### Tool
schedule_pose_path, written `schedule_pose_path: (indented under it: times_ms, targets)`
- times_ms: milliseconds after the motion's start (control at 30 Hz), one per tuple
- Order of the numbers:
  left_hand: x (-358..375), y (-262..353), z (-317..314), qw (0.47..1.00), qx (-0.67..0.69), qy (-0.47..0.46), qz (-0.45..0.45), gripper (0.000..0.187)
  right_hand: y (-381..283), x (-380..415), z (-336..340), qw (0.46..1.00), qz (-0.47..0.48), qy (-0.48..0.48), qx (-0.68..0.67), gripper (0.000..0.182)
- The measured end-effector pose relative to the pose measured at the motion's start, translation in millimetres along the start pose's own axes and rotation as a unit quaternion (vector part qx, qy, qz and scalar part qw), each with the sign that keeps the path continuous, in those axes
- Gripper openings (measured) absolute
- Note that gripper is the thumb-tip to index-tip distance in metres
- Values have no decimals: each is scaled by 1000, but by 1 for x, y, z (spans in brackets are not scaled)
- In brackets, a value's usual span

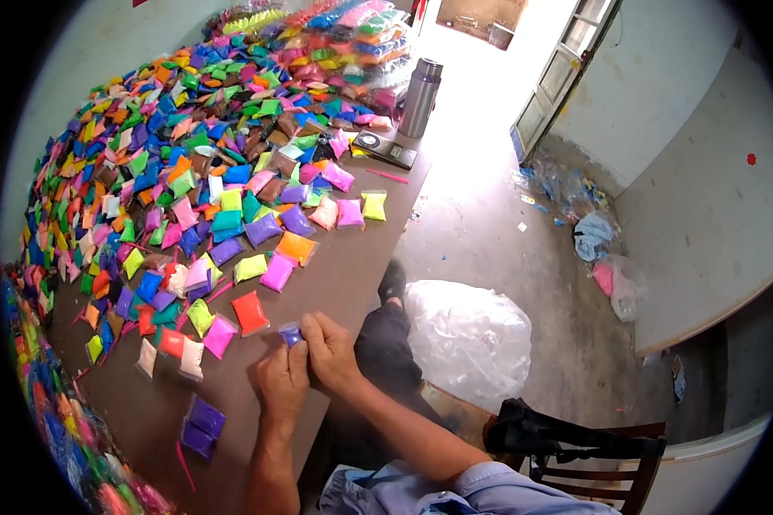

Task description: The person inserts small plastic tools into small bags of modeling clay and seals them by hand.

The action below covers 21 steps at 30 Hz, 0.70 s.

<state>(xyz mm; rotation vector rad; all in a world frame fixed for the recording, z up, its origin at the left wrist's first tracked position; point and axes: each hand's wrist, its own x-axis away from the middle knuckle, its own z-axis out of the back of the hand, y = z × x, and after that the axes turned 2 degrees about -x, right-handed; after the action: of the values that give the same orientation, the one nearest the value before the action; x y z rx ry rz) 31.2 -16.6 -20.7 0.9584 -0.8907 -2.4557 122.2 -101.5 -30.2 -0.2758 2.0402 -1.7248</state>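
Close to the table's front edge, my left hand (pixel 280 382) and my right hand (pixel 330 354) meet around a small clear packet with purple filling (pixel 290 333). Fingers and thumbs of both hands are pinched on it, covering part of it. Just beyond lies a red packet (pixel 250 313), with a pink packet (pixel 220 336) to its left. Two purple packets (pixel 204 426) rest together on the table, left of my left forearm. A thin pink strip (pixel 185 466) lies below them.
A large heap of colourful packets (pixel 189 137) covers the brown table's far and left parts. A steel thermos (pixel 421 97) stands by a dark flat box (pixel 386 149) near the edge. On the floor are a white plastic bag (pixel 468 339) and a wooden chair (pixel 601 455).
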Motion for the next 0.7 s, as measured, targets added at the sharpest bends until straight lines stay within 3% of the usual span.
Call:
schedule_pose_path:
  times_ms: [267, 433, 467, 533, 700]
  targets:
    - [-13, 13, 14, 996, 77, -13, 45, 34, -2, 4, 1, 1000, 3, -10, 9, 32]
    - [-14, 14, 20, 981, 121, -66, 136, 31, -3, 4, -1, 1000, -1, -19, -20, 32]
    - [-13, 12, 19, 981, 122, -64, 136, 31, -4, 3, -1, 1000, 0, -21, -19, 32]
    - [-11, 7, 15, 998, 49, -11, 35, 29, -7, 3, -1, 1000, 5, -21, -12, 32]
    - [-8, 13, 17, 995, 72, -19, 63, 28, -7, 5, 6, 998, -6, -51, 22, 31]
